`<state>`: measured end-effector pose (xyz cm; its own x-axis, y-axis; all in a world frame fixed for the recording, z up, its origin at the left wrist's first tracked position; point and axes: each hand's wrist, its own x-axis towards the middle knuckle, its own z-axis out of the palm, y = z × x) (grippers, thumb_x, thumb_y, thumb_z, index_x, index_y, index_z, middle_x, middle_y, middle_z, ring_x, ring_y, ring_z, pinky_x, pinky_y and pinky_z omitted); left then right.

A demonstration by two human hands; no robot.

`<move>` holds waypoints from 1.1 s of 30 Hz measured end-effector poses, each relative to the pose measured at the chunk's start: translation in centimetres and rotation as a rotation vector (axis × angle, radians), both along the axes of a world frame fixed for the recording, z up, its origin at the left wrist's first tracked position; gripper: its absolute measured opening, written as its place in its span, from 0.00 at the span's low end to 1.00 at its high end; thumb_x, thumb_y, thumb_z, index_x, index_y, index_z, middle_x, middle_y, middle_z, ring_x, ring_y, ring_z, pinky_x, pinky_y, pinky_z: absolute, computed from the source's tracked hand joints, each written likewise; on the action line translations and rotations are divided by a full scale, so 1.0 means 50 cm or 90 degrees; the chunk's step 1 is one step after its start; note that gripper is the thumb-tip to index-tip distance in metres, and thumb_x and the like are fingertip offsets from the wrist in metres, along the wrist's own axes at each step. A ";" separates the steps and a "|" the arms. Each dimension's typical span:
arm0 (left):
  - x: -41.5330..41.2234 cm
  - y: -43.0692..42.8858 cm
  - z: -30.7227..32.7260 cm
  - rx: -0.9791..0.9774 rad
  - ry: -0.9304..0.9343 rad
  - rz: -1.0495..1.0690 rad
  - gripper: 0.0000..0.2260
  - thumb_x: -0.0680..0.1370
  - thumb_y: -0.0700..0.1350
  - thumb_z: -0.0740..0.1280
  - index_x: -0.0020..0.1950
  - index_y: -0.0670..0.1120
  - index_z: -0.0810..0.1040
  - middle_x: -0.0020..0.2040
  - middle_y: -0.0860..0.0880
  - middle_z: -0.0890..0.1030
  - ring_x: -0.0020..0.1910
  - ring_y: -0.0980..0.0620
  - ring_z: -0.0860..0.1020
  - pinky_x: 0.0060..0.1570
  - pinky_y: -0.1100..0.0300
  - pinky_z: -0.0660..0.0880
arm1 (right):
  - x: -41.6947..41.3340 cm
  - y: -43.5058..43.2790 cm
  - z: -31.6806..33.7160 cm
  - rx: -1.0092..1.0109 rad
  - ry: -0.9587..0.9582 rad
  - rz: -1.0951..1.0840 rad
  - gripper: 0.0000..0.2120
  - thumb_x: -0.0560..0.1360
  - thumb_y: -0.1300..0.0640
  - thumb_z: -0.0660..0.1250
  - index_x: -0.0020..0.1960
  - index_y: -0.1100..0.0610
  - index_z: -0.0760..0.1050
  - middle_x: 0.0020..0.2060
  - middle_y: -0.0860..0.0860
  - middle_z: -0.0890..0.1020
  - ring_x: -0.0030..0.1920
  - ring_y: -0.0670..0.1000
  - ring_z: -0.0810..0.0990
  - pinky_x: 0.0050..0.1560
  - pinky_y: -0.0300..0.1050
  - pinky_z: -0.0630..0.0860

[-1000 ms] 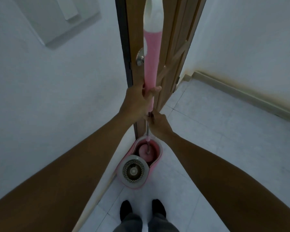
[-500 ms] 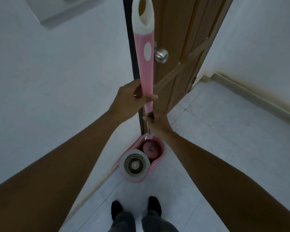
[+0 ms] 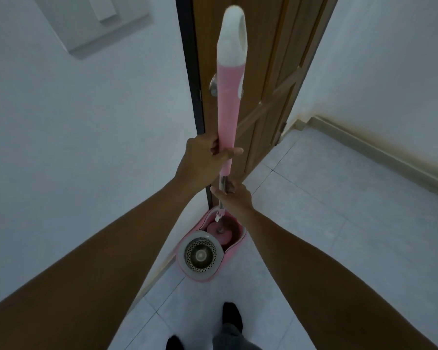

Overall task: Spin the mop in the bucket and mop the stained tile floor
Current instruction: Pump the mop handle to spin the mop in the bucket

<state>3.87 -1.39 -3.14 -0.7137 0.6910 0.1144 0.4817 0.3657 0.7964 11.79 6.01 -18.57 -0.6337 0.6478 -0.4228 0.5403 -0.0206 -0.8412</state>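
A person stands on a pale grey tile floor (image 3: 339, 223) and holds a tall mop (image 3: 228, 117) straight up with 2 hands. The mop has a fat pink grip with a white cap on top, and a thin shiny metal pole below it.

The left hand (image 3: 204, 159) is wrapped around the bottom part of the pink grip, with the thumb lying across the front. The right hand (image 3: 234, 195) is just under it, and its fingers are curled around the thin metal pole. The 2 hands are close, one above the other, but they do not touch.

The pole goes down into a pink plastic mop bucket (image 3: 234, 245) on the floor, next to the white wall. The round pink mop head (image 3: 225, 237) sits in the far half of the bucket. The near half holds a round silver spin basket (image 3: 200, 253) full of little holes, with a grey ring around it.

Behind the mop is a brown wooden door (image 3: 271, 72) with a silver round knob (image 3: 213, 84), partly hidden by the grip. 2 feet in dark shoes (image 3: 232, 317) show at the bottom, near the bucket.
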 end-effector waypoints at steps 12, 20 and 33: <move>-0.018 -0.064 0.098 0.004 0.002 -0.129 0.18 0.77 0.46 0.70 0.66 0.43 0.75 0.61 0.49 0.81 0.56 0.52 0.81 0.62 0.61 0.73 | 0.004 0.020 0.085 0.181 0.078 0.143 0.10 0.78 0.55 0.68 0.57 0.58 0.80 0.44 0.56 0.85 0.40 0.54 0.85 0.44 0.48 0.84; -0.011 -0.053 0.109 0.033 -0.013 -0.141 0.19 0.79 0.47 0.68 0.68 0.44 0.72 0.63 0.48 0.79 0.60 0.46 0.79 0.64 0.51 0.74 | 0.006 0.035 0.112 0.241 0.071 0.178 0.09 0.77 0.55 0.69 0.54 0.58 0.79 0.43 0.54 0.85 0.41 0.49 0.84 0.42 0.43 0.82; -0.008 -0.023 0.096 0.022 -0.041 -0.150 0.20 0.79 0.48 0.67 0.70 0.45 0.70 0.64 0.48 0.78 0.61 0.47 0.79 0.65 0.49 0.74 | 0.006 0.049 0.097 0.308 0.065 0.129 0.08 0.77 0.53 0.69 0.51 0.57 0.78 0.40 0.52 0.84 0.39 0.49 0.85 0.43 0.47 0.84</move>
